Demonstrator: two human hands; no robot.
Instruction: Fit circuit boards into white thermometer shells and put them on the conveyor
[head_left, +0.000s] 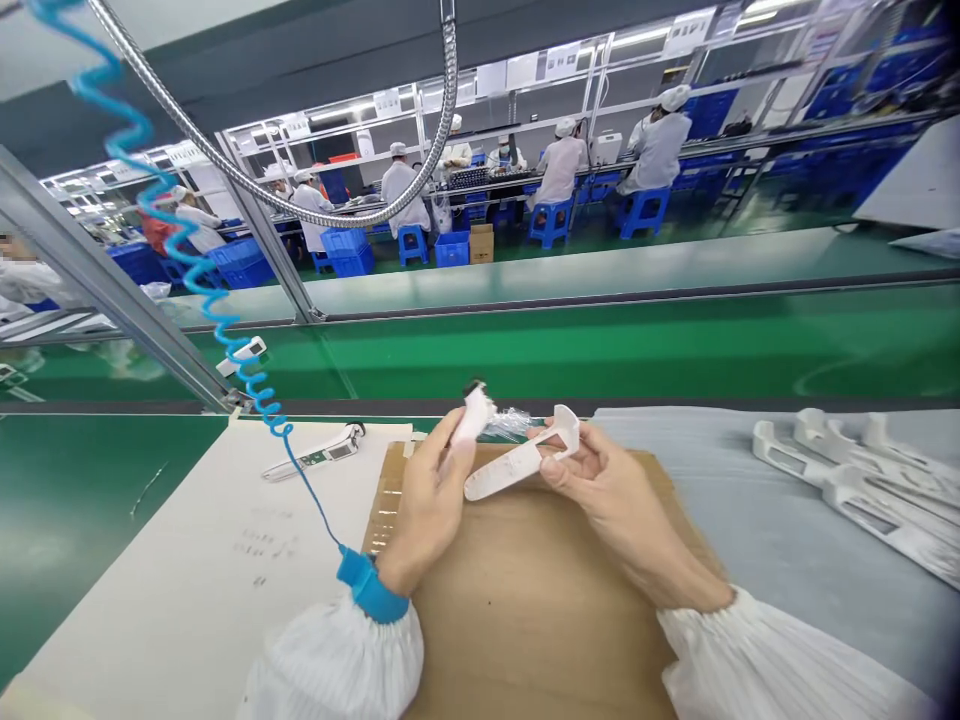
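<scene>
My left hand [431, 490] is closed on a white plastic piece with a dark end [474, 412], tilted upward and partly hidden by the fingers. In my right hand [600, 480] is a white plastic housing [517, 468], long and rounded at one end, with a window opening at the other. The two pieces are held close together above a brown cardboard sheet [540, 610]. Clear crinkled plastic film [510, 422] shows just behind them. Around my left wrist sits a blue wrist strap [373, 588] with a coiled blue cord [202, 270].
Several white housings [847, 470] lie on the grey mat at right. A white device with a green circuit board [322, 452] rests on the white sheet at left. Beyond runs a green conveyor belt [600, 345], carrying a white device [241, 355]. Seated co-workers [559, 165] are farther back.
</scene>
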